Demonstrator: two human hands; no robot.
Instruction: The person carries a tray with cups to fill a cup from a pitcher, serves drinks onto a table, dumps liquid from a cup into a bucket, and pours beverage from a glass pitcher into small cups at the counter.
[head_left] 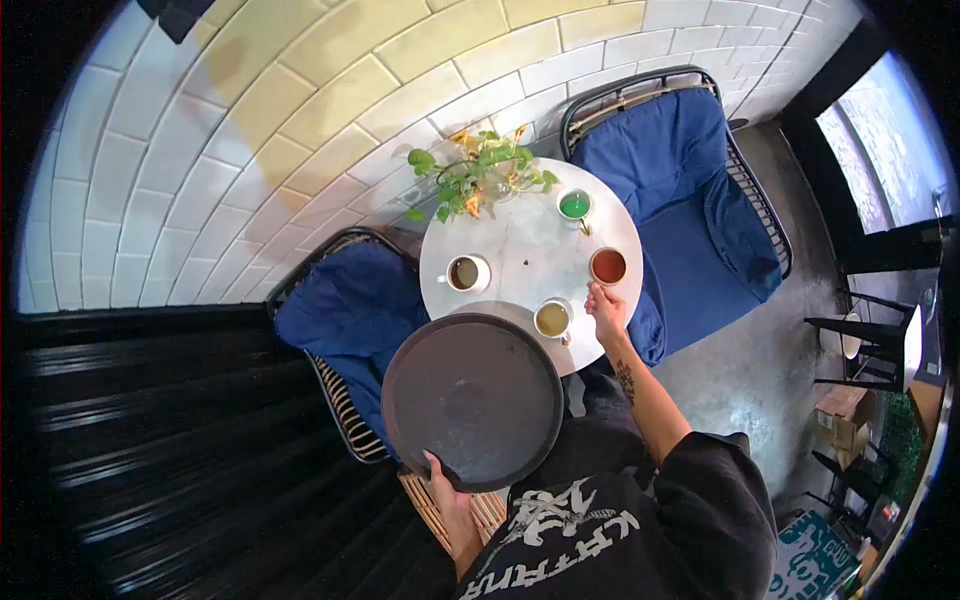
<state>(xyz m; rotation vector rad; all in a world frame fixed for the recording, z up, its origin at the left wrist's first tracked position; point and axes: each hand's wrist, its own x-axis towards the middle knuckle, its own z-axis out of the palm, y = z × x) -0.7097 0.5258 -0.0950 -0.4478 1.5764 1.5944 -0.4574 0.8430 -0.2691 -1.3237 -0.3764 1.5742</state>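
My left hand (447, 490) grips the near edge of a round dark serving tray (470, 395), with nothing on it. The tray is held beside the round white table (515, 240) and overlaps its near edge. My right hand (604, 312) is closed at the near side of a cup of reddish drink (608, 266), seemingly on its handle, which my fingers hide. Close by, to its left, is a white cup with a tan drink (552, 319). Farther back stands a cup with green liquid (574, 205). At the table's left is a white cup with dark liquid (466, 272).
A leafy plant (485, 170) stands at the table's back, against the tiled wall (400, 95). Blue-cushioned chairs flank the table, one on the right (690, 240) and one on the left (350, 310). Cardboard boxes (845, 415) and dark chairs lie farther right.
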